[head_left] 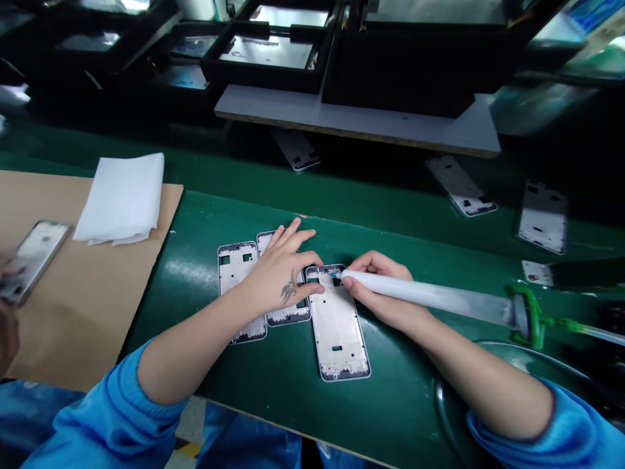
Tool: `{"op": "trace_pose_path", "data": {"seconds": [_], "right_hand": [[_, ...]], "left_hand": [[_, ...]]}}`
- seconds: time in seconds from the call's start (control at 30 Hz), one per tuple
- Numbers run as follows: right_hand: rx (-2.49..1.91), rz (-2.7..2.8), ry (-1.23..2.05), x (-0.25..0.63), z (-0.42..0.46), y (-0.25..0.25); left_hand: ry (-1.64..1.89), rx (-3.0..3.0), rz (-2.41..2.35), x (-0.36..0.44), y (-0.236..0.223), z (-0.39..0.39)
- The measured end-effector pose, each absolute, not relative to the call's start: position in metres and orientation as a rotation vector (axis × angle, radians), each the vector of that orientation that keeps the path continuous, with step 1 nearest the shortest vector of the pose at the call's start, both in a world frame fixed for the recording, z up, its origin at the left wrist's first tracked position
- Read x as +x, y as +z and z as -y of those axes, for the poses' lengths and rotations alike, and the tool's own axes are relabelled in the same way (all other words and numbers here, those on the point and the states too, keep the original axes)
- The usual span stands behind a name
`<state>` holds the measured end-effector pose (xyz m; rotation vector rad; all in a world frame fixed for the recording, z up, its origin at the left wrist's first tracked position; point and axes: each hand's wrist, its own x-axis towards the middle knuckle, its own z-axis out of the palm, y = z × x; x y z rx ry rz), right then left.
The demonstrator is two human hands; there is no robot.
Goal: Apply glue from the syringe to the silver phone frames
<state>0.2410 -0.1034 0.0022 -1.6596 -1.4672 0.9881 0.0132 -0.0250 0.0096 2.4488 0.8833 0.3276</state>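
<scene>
Three phone frames lie side by side on the green mat: a left frame (237,277), a middle frame (288,314) and a right frame (338,329). My left hand (279,270) rests flat across the middle frame with fingers spread, its thumb touching the top of the right frame. My right hand (378,286) is closed round a long white glue syringe (430,296), held like a pen. The syringe's blue tip (334,275) touches the right frame's upper edge. A green cap (526,317) and hose sit at the syringe's far end.
A brown cardboard sheet (88,306) with a folded white cloth (122,198) lies at left, where another person's hand holds a phone frame (32,259). More frames (461,185) (543,217) (296,148) lie on the belt behind. Black trays (273,55) stand on a shelf at the back.
</scene>
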Motion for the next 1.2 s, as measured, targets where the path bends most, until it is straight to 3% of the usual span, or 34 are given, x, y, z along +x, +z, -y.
{"op": "trace_pose_path", "data": {"seconds": [1.2], "right_hand": [[-1.636,1.464,0.983,0.2377,0.1045,0.001]], "left_hand": [[0.336,2.43,-0.865,0.0148,0.0101,0.0258]]}}
